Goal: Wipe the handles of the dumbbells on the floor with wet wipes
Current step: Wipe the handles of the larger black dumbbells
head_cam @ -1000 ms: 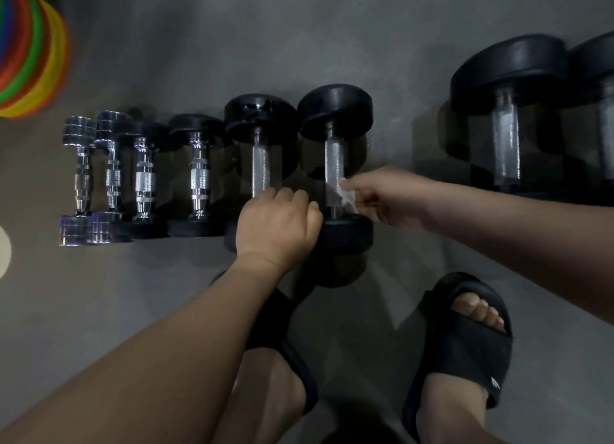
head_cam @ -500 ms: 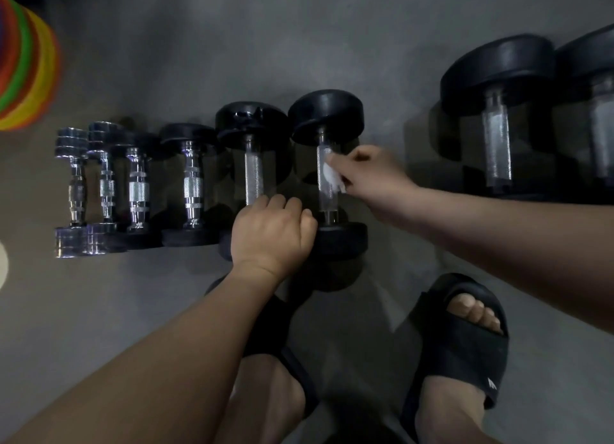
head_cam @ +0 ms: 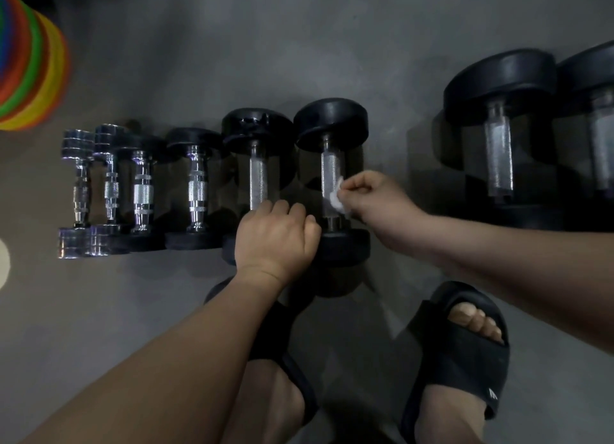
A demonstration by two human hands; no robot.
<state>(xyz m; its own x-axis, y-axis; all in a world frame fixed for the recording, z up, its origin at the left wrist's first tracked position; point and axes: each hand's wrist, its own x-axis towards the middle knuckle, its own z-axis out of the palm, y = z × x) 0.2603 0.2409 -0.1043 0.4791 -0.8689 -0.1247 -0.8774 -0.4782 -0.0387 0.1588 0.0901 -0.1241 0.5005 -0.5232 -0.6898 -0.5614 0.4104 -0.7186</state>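
Dumbbells (head_cam: 198,191) lie in a row on the floor (head_cam: 299,45). From the head view we see the right hand (head_cam: 372,198) pinching a white wipe (head_cam: 336,200) between thumb and curled fingers, against the lower part of the sixth dumbbell's handle (head_cam: 329,168). The left hand (head_cam: 275,241) rests fist-like on the near heads beside it; whether it grips anything we cannot tell. Black slides (head_cam: 465,354) stand below, coloured cones (head_cam: 30,61) top left.

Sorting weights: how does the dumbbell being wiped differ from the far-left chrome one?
Black round-headed dumbbell: bigger, straight handle; small chrome dumbbell: ringed handle. The right hand holds a white wipe against the black dumbbell; the chrome dumbbell is untouched. Both lie on grey floor.
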